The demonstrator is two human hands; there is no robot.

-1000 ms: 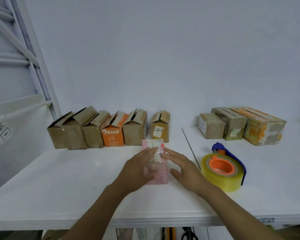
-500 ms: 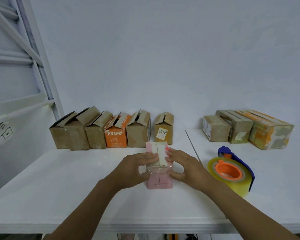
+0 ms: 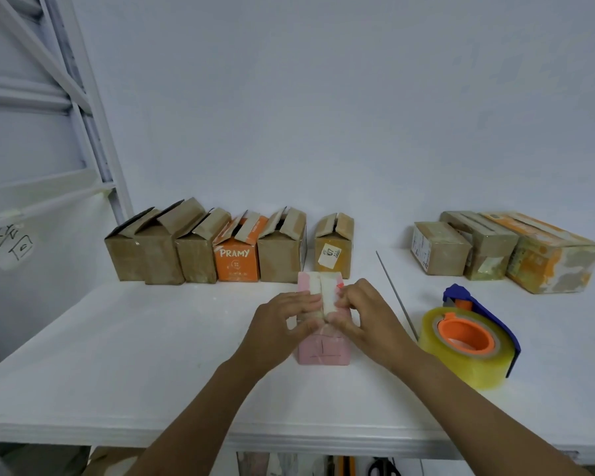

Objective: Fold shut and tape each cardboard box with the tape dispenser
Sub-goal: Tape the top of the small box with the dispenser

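A small pink box (image 3: 323,350) stands in the middle of the white table (image 3: 117,355), its top flaps folded down. My left hand (image 3: 282,324) grips the box's left side, fingers curled over the top flaps. My right hand (image 3: 364,317) grips the right side, fingers over the top and thumb on the front. The tape dispenser (image 3: 471,341), blue with an orange core and a clear yellowish roll, lies on the table just right of my right hand, untouched.
Several brown boxes with raised flaps and an orange PRAMY box (image 3: 237,259) line the back left. A brown box with a label (image 3: 334,252) stands behind the pink one. Three closed boxes (image 3: 505,250) sit at the back right. A thin rod (image 3: 395,293) lies between.
Both hands went from lying flat on the pink box's top to curling round its sides and pressing the flaps together. The view has shifted slightly.
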